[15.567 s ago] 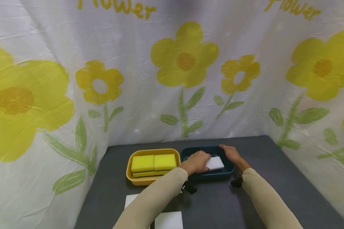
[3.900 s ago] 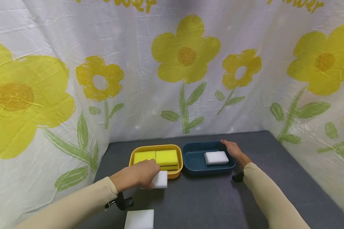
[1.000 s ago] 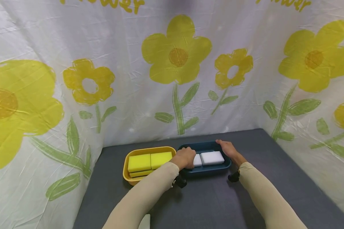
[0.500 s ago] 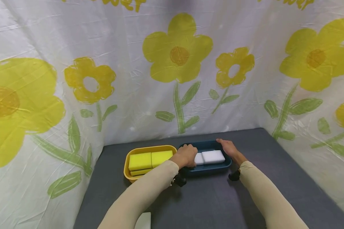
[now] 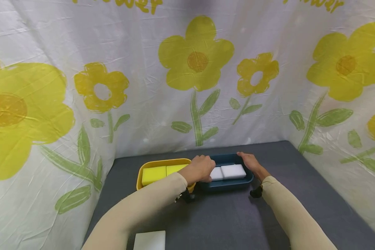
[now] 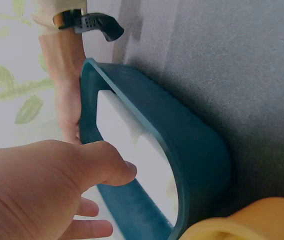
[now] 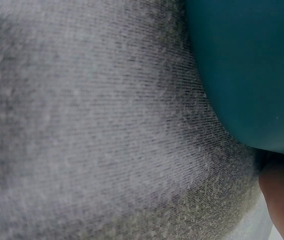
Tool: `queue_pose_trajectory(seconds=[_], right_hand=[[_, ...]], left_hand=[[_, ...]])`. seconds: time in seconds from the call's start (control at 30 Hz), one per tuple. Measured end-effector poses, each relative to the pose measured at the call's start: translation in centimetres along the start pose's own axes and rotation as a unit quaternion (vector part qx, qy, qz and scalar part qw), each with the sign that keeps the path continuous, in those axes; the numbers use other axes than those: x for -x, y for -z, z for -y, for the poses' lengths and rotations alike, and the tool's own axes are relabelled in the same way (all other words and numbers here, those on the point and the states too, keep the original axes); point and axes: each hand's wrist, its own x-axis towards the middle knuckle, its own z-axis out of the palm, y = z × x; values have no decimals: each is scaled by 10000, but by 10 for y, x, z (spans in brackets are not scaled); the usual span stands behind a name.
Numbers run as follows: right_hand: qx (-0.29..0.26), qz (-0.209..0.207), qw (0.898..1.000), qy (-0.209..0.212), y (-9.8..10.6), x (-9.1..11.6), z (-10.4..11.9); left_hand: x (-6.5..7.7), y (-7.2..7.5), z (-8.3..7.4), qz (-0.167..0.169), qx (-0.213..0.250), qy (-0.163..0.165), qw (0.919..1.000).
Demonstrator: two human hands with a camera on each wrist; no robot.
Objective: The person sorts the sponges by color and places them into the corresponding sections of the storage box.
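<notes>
My left hand (image 5: 200,169) hovers over the left part of the dark blue tray (image 5: 225,185), fingers apart and holding nothing. In the left wrist view its thumb (image 6: 113,164) is above the row of white sponges (image 6: 132,140). Two white sponge tops show in the head view: a right one (image 5: 233,171) and a left one (image 5: 217,173), partly hidden by the hand. My right hand (image 5: 252,164) rests against the tray's right end, its fingers extended along the outside wall. Another white sponge (image 5: 150,240) lies on the table's near side.
A yellow tray (image 5: 140,180) with several yellow sponges (image 5: 154,175) stands left of the blue tray, partly behind my left forearm. Both stand on a dark grey table (image 5: 225,218). A white curtain printed with yellow flowers (image 5: 197,61) hangs around it.
My left hand set a white sponge in the blue tray beside the right one and let go. It has just lifted slightly leftward. The right hand stays at the tray's end.
</notes>
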Motion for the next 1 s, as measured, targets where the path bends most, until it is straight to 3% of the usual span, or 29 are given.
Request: queue_pose_trajectory(seconds=[0.2, 0.4, 0.7, 1.0], right_hand=[[79, 90, 9999, 22, 0, 0, 0], [116, 48, 9999, 0, 0, 0, -1], [135, 7, 9999, -19, 0, -2, -2], [135, 59, 9999, 7, 3, 2, -2]], left_hand=[[23, 6, 4, -103, -272, -263, 9992], [59, 13, 6, -67, -500, -413, 9979], [112, 15, 11, 306, -182, -221, 9991], [148, 10, 18, 404, 17, -181, 9990]])
